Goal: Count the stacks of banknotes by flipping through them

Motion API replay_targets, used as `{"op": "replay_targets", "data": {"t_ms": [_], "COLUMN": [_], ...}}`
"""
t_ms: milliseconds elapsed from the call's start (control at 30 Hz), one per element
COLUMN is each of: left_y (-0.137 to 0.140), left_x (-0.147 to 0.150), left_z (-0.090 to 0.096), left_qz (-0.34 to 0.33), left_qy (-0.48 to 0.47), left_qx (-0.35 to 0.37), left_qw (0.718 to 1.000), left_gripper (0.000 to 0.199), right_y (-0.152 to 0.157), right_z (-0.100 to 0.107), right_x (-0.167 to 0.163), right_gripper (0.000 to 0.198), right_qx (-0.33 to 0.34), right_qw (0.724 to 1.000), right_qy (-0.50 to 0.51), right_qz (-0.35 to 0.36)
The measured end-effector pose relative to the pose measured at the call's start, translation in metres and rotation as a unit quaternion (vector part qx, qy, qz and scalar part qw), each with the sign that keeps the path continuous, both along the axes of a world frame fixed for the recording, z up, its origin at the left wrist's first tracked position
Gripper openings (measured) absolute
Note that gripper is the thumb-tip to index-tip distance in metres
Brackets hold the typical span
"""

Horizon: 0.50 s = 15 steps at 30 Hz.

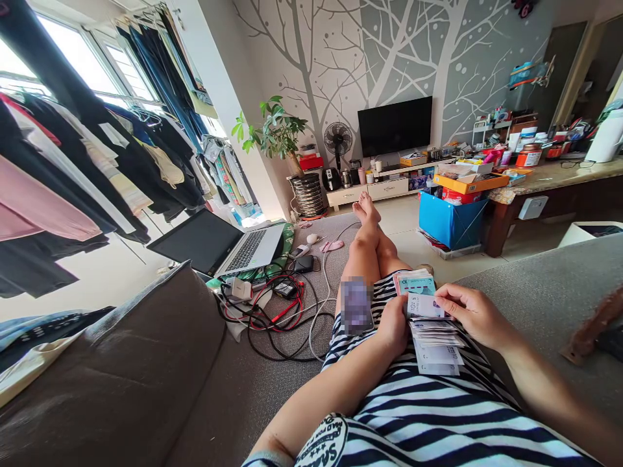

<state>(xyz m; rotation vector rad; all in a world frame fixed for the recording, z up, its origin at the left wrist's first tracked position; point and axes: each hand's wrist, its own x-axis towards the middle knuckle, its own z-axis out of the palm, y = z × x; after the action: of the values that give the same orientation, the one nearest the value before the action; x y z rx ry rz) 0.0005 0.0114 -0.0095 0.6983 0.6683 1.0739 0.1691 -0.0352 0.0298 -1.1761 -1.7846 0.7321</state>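
My left hand is closed on the left edge of a fanned stack of banknotes above my lap. The purple-grey notes overlap downward over my striped clothing, their lower ends spread. My right hand pinches the right end of the top banknote between thumb and fingers. Just beyond, a bundle of teal and pinkish notes lies at the hem, partly covered by the top note. A phone rests on my thigh, its screen blurred out.
On the sofa to my left are an open laptop, tangled cables and a black adapter. A blue bin stands by a cluttered table. A potted plant and a television are farther off.
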Motion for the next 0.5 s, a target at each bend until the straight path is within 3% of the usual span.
{"op": "replay_targets", "data": {"t_ms": [500], "left_y": [-0.0005], "left_x": [-0.0007], "left_z": [0.0033], "left_qz": [0.001], "left_qy": [-0.003], "left_qx": [-0.02], "left_qw": [1.0], "left_gripper": [0.025], "right_y": [-0.0044], "right_z": [0.0068], "right_x": [-0.0009], "right_gripper": [0.04], "right_qx": [-0.019], "right_qw": [1.0], "right_qy": [0.002], "right_qz": [0.014]}}
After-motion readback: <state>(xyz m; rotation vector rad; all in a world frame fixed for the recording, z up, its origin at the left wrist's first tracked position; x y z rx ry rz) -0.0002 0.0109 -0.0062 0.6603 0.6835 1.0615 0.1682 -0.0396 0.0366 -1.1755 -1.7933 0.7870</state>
